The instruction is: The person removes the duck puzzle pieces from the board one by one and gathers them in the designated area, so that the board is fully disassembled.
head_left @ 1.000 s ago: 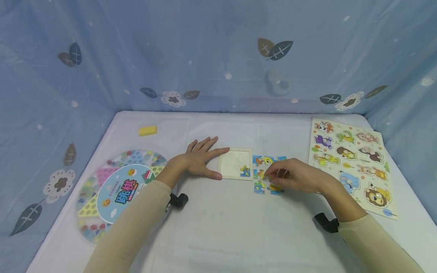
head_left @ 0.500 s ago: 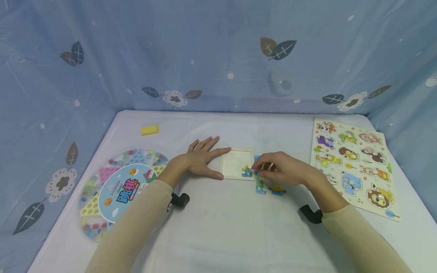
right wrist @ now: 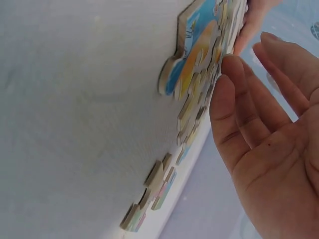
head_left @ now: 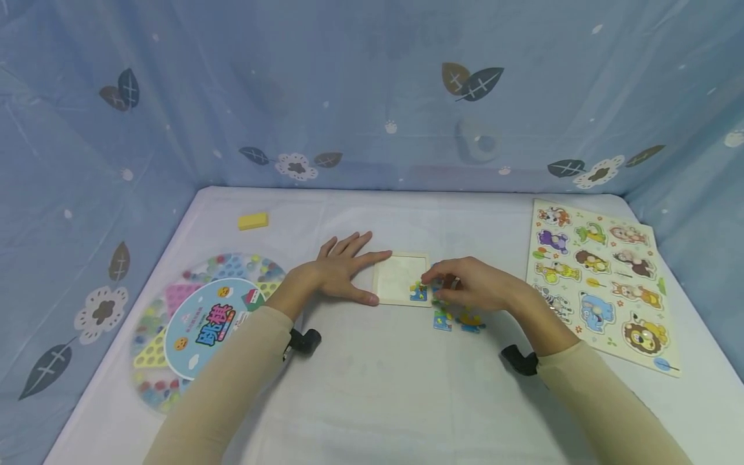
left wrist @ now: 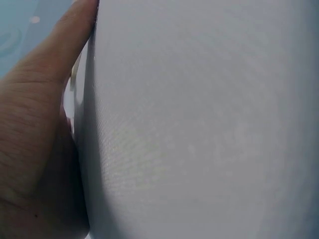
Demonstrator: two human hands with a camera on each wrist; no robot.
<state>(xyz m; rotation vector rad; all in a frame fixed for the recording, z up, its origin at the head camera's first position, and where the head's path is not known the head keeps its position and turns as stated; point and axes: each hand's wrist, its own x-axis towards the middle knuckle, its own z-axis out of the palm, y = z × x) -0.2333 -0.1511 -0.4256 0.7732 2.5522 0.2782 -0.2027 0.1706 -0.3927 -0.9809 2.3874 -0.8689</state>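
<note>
My left hand (head_left: 340, 274) lies flat with fingers spread, its thumb and index finger at the left edge of a small wooden puzzle tray (head_left: 397, 278). One blue and yellow jigsaw piece (head_left: 418, 294) sits in the tray's lower right corner. Over the right rim, my right hand (head_left: 479, 284) pinches a jigsaw piece between thumb and index finger; the fingers hide most of it. Beneath that hand lie several loose jigsaw pieces (head_left: 443, 321), partly covered. In the right wrist view, a blue and orange piece (right wrist: 197, 47) lies on the cloth beside the curled fingers (right wrist: 224, 99).
At left is a round Chinese checkers set (head_left: 212, 329) with a blue label, partly under the left forearm. A yellow block (head_left: 252, 221) lies behind it. To the right rests an animal peg puzzle board (head_left: 604, 284). A blue curtain (head_left: 372, 97) surrounds the white table.
The right hand has moved left from the loose pieces to the tray's right rim, bringing a jigsaw piece. My left hand stays in place at the tray.
</note>
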